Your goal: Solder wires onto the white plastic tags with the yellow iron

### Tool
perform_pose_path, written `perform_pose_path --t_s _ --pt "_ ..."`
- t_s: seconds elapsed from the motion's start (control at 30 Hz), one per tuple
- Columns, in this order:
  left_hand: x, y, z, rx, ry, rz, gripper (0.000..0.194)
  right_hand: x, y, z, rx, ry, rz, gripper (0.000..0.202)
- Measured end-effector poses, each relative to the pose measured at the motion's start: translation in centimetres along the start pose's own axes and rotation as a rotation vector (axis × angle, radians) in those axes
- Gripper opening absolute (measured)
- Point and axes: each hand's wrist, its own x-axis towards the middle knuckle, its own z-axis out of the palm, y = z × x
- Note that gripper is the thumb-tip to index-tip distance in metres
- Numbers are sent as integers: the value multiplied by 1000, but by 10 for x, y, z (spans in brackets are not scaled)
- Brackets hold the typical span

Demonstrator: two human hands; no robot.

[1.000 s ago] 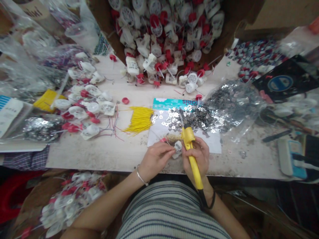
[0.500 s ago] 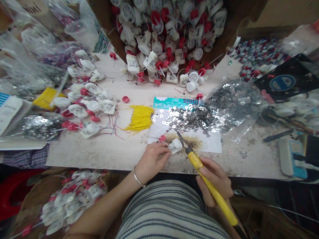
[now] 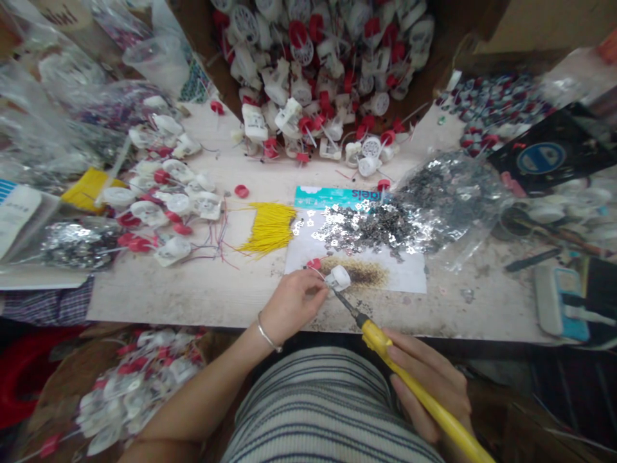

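Note:
My left hand (image 3: 299,297) pinches a small white plastic part (image 3: 339,278) at its left side, low over the front of the table. A red cap (image 3: 313,263) hangs by it on a thin pale stem. In my right hand (image 3: 429,379) is a yellow-handled soldering iron (image 3: 383,344), fingers wrapped around the handle. Its dark tip meets the lower left edge of the white part, close to my left fingertips; whether they touch I cannot tell. Beneath lies a white sheet (image 3: 414,276) with a brown scorched patch (image 3: 369,272).
Yellow wires (image 3: 270,228) lie left of a heap of small metal pieces (image 3: 366,225), which spills from a clear bag (image 3: 448,199). White-and-red parts (image 3: 164,206) are piled at left. A box (image 3: 453,38) of similar parts stands behind. A power strip (image 3: 562,302) sits front right.
The soldering iron's tip has swung down and left, from above the white part to its lower edge. My right hand has shifted down and right. My left hand keeps its hold.

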Motion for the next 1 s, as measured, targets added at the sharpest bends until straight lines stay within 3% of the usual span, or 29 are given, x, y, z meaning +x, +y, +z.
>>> perform_pose_path --t_s 0.27,0.43,0.6,0.67,0.8,0.87,0.93,1.0 --pt "4 1 -4 13 -70 -9 16 7 -5 -4 -64 -59 -93 42" --pt "5 4 -5 24 -78 -15 16 10 -1 3 -3 106 -44 48" --pt "5 5 -6 31 -91 -26 17 10 1 8 19 91 -76 46" --pt "5 4 -6 35 -90 -22 17 11 1 12 49 143 -16 49" --pt "5 5 -6 62 -84 -26 15 23 7 33 174 305 21 38" --pt "4 6 -6 78 -82 -25 14 36 14 50 233 290 54 24" --pt "3 6 -6 95 -83 -17 13 51 22 69 133 387 16 21" --pt "0 6 -7 113 -88 -3 13 63 30 84 21 335 -79 17"
